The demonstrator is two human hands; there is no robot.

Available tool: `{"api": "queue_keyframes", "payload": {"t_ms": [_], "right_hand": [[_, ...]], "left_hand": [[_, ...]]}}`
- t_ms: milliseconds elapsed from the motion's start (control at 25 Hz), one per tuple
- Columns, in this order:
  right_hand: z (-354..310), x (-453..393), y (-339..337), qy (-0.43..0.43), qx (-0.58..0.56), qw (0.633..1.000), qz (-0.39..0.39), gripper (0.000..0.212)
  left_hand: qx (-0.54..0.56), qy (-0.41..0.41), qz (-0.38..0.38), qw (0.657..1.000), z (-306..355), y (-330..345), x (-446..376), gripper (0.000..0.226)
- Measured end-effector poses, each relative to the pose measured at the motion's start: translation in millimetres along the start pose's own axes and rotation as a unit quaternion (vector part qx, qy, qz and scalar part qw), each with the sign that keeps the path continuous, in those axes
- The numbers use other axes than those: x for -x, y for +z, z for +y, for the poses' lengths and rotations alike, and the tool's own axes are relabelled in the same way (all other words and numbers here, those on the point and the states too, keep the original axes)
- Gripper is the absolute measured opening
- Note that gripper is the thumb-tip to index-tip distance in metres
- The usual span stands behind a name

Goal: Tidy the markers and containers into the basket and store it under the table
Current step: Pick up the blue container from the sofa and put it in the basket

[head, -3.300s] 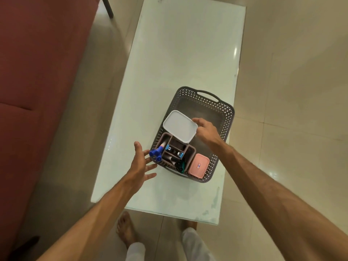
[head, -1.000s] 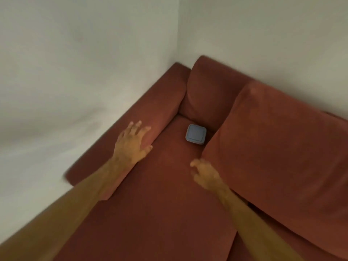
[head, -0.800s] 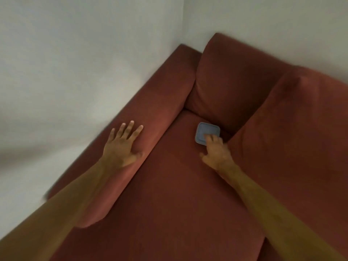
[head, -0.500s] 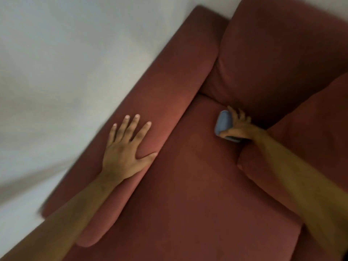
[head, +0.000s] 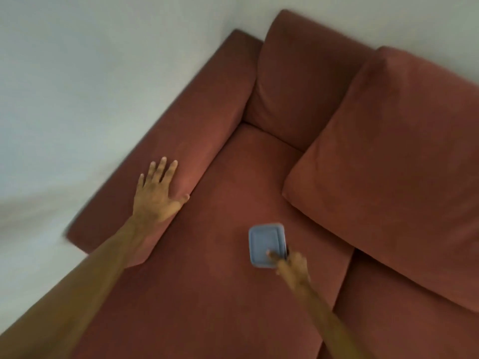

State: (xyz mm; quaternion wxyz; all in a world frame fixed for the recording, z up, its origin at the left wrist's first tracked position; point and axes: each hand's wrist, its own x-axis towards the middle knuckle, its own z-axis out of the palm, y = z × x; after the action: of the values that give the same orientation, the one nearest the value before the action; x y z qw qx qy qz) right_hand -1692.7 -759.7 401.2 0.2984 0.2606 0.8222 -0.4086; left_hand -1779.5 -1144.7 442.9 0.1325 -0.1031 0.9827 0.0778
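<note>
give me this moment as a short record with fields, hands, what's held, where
place: red sofa, seat corner by a pale wall
left hand: flat, fingers straight, resting on the sofa armrest
right hand: grips the blue container by its near edge, thumb on the lid
blue container: lidded, above the seat cushion; contact with the seat cannot be told
back cushions: two, propped against the wall
basket: not in view

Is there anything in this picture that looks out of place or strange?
Only mildly. A small blue container is over the red sofa seat, an unusual place for it. The right hand holds it by its near edge. The left hand rests flat on the armrest. No spill or damage shows.
</note>
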Motion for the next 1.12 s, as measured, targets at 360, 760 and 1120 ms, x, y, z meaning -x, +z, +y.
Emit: {"api": "queue_keyframes", "payload": {"t_ms": [360,760,1120], "right_hand": [[112,221,-84,0.044,-0.119,0.991,-0.039,0.032],[273,453,-116,-0.007,-0.341,0.94,0.025,0.042],[483,617,-128,0.08,-0.486,0.861,0.126,0.041]], "left_hand": [[0.058,0.042,-0.072,0.995,84,-22,300,0.099],[0.062,0.111,-0.07,0.989,136,-45,531,0.085],[-0.08,0.316,-0.128,0.937,244,-30,676,0.076]]}}
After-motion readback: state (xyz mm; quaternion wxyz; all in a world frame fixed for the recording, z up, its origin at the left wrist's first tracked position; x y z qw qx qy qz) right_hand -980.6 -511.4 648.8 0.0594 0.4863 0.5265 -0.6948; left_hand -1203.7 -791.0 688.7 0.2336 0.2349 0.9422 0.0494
